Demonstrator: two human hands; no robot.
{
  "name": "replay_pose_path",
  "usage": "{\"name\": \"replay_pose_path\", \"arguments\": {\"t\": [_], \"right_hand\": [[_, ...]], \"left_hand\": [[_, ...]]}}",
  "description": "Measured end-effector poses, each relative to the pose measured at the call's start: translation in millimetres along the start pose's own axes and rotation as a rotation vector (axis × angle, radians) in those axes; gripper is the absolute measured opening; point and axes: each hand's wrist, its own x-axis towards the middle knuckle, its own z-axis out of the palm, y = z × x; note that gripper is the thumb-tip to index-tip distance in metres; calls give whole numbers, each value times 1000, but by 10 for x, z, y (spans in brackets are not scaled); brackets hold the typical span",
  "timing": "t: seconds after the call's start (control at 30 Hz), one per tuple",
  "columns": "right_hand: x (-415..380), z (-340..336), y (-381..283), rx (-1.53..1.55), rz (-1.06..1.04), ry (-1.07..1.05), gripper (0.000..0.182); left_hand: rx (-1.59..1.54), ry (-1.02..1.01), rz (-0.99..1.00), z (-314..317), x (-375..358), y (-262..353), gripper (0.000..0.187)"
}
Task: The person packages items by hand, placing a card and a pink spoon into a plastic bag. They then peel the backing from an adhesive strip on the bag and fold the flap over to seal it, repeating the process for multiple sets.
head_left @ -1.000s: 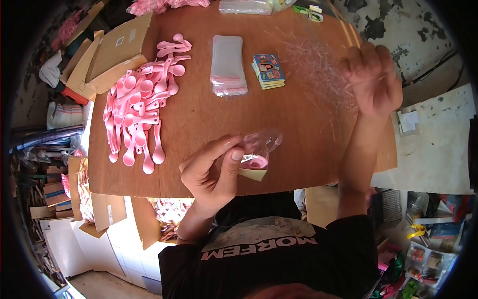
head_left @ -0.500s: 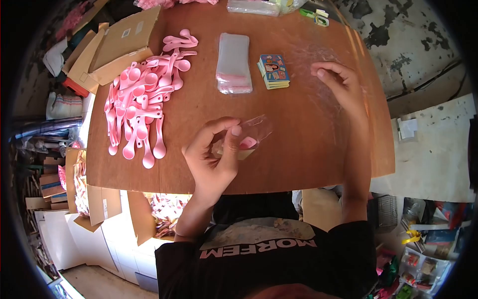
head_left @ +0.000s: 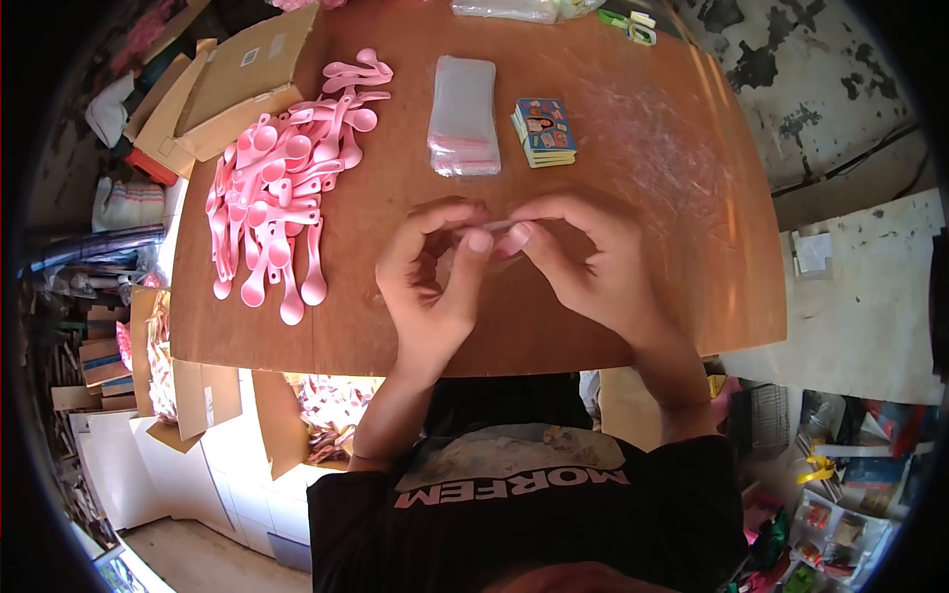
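My left hand (head_left: 427,279) and my right hand (head_left: 593,259) meet over the near middle of the table, thumbs and fingers pinched on a small clear plastic bag (head_left: 492,227). Something pink shows in the bag, mostly hidden by my fingers. Beyond my hands lies a stack of flat clear plastic bags (head_left: 463,107). To its right sits a small stack of cards (head_left: 544,131) with a blue printed top. A heap of pink measuring spoons (head_left: 272,203) spreads over the left of the table.
The brown wooden table (head_left: 395,326) has a curved near edge. A cardboard box (head_left: 247,79) stands behind the spoons. Clear plastic scraps (head_left: 657,148) lie at the right. Below the table, an open carton (head_left: 331,410) holds many pink-and-white packets.
My right hand has come in from the far right over the scraps to the plastic bag and now pinches it. My left hand keeps hold of the bag, which now looks folded or edge-on.
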Motion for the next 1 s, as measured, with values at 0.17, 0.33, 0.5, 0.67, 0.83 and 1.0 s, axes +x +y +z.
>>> {"name": "replay_pose_path", "arguments": {"t": [0.17, 0.33, 0.5, 0.67, 0.83, 1.0], "right_hand": [[73, -72, -109, -90, 28, 85, 9], [132, -134, -164, -130, -52, 82, 7], [126, -157, -218, 189, 136, 98, 16], [-123, -24, -17, 352, 313, 3, 29], [-230, 114, 133, 397, 410, 99, 20], [-331, 167, 300, 520, 439, 38, 16]], "left_hand": [[-122, -151, 235, -102, 42, -110, 86], [274, -375, 54, -33, 48, -143, 88], [170, -387, -84, -61, -18, -125, 52], [71, -283, -203, -145, -87, -62, 45], [-8, -334, -287, -208, -124, -133, 47], [-327, -207, -287, -326, -87, -125, 33]]}}
